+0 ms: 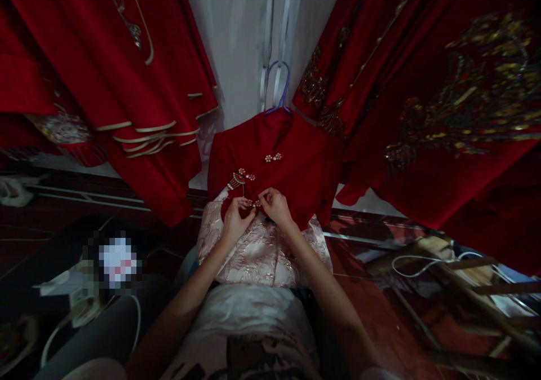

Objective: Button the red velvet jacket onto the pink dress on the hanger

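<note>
A small red jacket [296, 160] hangs on a purple hanger [279, 87] in front of me, over a pale pink patterned skirt [262, 250]. It has pearl clasps down the front: one [273, 157] near the collar, another with a tassel [242, 178] below. My left hand [235, 217] and my right hand [274, 205] meet at the lowest clasp [255, 203]. Both pinch at it with fingers closed.
Red embroidered robes [139, 87] hang at the left, and more with gold embroidery [443, 104] hang at the right. A white wall [240, 42] is behind. White cables [418, 264] and wooden pieces [477, 290] lie on the floor at right; boxes [67, 284] at left.
</note>
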Demonstrator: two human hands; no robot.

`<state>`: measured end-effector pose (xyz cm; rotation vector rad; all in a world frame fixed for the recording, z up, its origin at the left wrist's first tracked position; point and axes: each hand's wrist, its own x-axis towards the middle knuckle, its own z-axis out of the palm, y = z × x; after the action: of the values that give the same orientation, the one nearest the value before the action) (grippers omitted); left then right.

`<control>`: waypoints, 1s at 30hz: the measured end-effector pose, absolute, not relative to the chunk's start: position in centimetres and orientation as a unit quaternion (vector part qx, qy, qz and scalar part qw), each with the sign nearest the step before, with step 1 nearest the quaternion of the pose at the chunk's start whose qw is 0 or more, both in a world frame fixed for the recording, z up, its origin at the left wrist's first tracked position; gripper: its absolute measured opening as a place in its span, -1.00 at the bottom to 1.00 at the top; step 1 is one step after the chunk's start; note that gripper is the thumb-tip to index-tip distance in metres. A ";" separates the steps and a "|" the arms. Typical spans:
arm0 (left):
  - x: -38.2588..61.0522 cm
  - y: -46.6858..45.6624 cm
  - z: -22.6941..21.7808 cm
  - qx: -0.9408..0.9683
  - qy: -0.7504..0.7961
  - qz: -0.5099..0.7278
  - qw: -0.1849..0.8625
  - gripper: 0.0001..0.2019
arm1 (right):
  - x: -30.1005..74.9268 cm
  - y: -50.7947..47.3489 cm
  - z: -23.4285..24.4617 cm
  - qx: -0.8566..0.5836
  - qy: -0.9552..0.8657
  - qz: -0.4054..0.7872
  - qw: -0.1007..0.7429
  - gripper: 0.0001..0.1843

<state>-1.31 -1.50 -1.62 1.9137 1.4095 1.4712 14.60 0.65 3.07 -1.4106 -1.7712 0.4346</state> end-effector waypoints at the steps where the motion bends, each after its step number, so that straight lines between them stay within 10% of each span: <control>1: -1.4 -1.1 -1.5 0.668 0.500 0.523 0.172 -0.72 | 14.6 0.6 3.2 -0.562 -0.700 0.159 0.411 -0.88; 13: -3.1 6.0 9.2 0.824 0.440 0.354 -0.051 -0.83 | 16.3 0.6 5.3 -0.521 -0.690 0.196 0.463 -0.82; 30: -5.5 6.2 10.2 0.897 0.347 0.200 -0.187 -0.82 | 16.9 0.7 5.3 -0.506 -0.695 0.245 0.447 -0.88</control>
<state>-5.53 6.19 10.21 3.2123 1.2416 0.7148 16.93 0.74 5.30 -1.2536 -1.7210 0.6068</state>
